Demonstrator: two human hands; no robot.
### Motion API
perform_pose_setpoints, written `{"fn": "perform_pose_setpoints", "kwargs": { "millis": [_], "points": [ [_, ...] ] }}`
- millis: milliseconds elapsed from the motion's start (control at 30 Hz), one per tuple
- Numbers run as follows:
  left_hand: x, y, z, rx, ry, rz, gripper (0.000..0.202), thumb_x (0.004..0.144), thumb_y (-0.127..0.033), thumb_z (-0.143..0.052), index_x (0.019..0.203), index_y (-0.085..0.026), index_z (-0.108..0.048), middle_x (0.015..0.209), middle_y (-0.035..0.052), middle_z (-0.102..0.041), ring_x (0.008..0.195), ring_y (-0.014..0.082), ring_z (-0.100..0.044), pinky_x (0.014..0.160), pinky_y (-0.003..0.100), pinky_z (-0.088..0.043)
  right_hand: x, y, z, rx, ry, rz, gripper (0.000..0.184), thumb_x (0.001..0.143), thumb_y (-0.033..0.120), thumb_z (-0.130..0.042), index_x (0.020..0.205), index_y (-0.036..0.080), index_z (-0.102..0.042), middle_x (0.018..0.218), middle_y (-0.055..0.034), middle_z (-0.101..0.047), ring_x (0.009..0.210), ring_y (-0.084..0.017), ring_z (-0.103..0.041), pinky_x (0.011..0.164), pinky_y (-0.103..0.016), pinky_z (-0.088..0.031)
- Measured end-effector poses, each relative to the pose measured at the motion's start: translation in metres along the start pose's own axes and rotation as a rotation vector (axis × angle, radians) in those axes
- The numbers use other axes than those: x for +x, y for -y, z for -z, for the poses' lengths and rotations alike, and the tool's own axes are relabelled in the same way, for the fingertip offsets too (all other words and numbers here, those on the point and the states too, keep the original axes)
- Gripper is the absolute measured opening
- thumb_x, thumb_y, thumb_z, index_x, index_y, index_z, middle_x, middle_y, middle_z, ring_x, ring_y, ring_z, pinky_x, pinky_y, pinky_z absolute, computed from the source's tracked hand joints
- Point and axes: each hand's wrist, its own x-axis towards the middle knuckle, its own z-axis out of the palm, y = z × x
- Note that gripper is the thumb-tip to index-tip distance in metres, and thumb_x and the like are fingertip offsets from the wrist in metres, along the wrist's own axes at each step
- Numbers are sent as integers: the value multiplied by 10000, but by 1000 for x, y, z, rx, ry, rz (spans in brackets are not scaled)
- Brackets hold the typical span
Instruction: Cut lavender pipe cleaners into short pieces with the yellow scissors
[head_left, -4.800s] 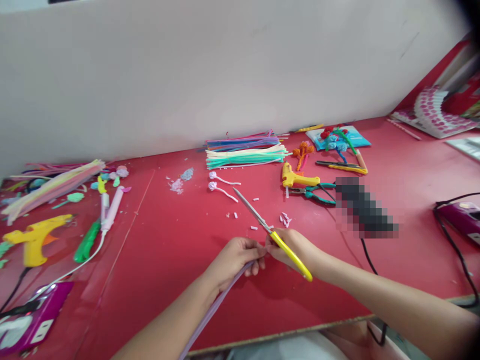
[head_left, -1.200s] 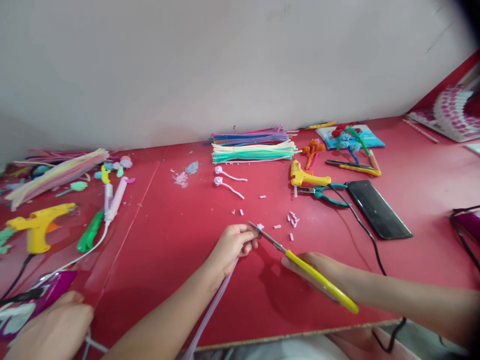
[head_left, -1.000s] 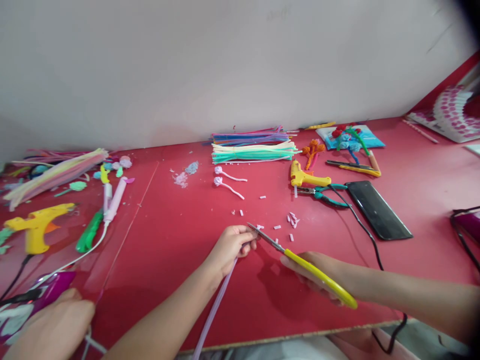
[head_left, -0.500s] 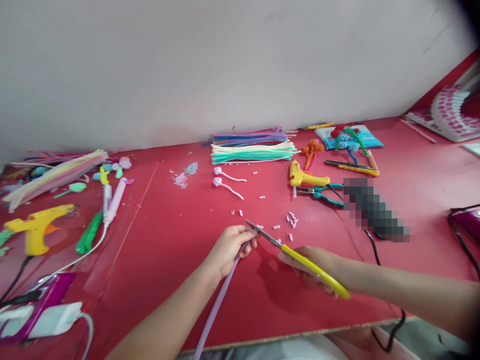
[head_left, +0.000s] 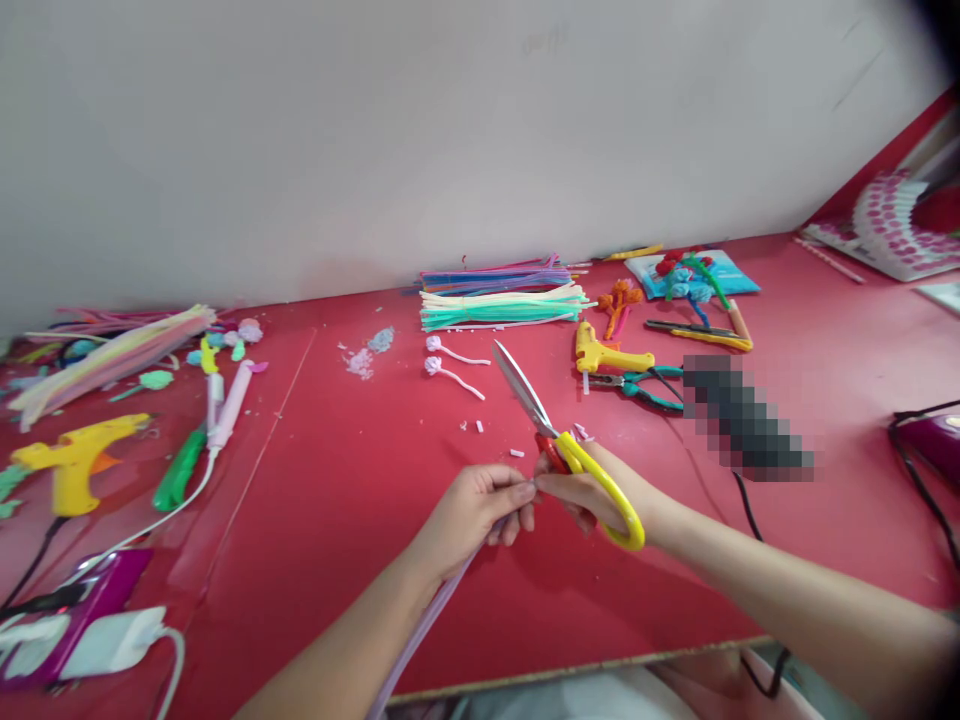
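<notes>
Head view: red table (head_left: 337, 540), seen from above.
Left hand (head_left: 480, 500): nearer the camera than the yellow glue gun (head_left: 604, 355), pinched shut on the lilac pipe cleaner (head_left: 431, 615), which trails back under the forearm.
Right hand (head_left: 592, 490): grips the yellow scissors (head_left: 559, 440) with the blades aimed away, likely so its fingertips can reach the cleaner's tip.
Offcuts (head_left: 517, 453): scattered between the glue gun and the hands.

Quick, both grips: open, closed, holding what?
Left grip: closed on the pipe cleaner.
Right grip: closed on the scissors, fingertips pinching the pipe cleaner's tip.
</notes>
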Motion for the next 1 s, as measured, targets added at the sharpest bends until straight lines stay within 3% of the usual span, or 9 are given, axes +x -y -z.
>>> {"fn": "perform_pose_setpoints", "kwargs": {
  "millis": [267, 467, 833, 1000],
  "points": [
    [4, 3, -3, 177, -40, 4, 325, 693, -438, -459, 623, -129, -531, 512, -2, -519, 365, 51, -389, 362, 180, -244, -3, 1, 5, -422, -148, 95, 143, 705, 282, -421, 661, 160, -480, 548, 23, -510, 479, -71, -460, 415, -155, -307],
    [3, -1, -2, 128, -36, 9, 291, 699, -409, -468, 646, -130, -533, 553, 6, -542, 400, 56, -429, 382, 178, -287, -2, 6, 8, -289, 16, 30, 156, 734, 235, -352, 647, 165, -461, 391, 57, -422, 352, -66, -424, 363, -154, -304],
    [4, 4, 0, 9, -67, 45, 200, 687, -319, -488, 678, -126, -538, 568, 26, -556, 417, 77, -471, 378, 183, -300, 2, 9, 12, -290, 12, 30, 224, 752, 331, -360, 608, 174, -427, 374, 64, -414, 327, -59, -420, 340, -146, -297],
    [2, 5, 1, 46, -156, -36, 220, 697, -336, -477, 660, -133, -552, 521, -4, -521, 383, 50, -408, 362, 174, -256, -2, 5, 16, -298, -21, -12, 303, 760, 436, -347, 631, 174, -431, 373, 65, -392, 327, -62, -395, 343, -164, -285]
  ]
}}
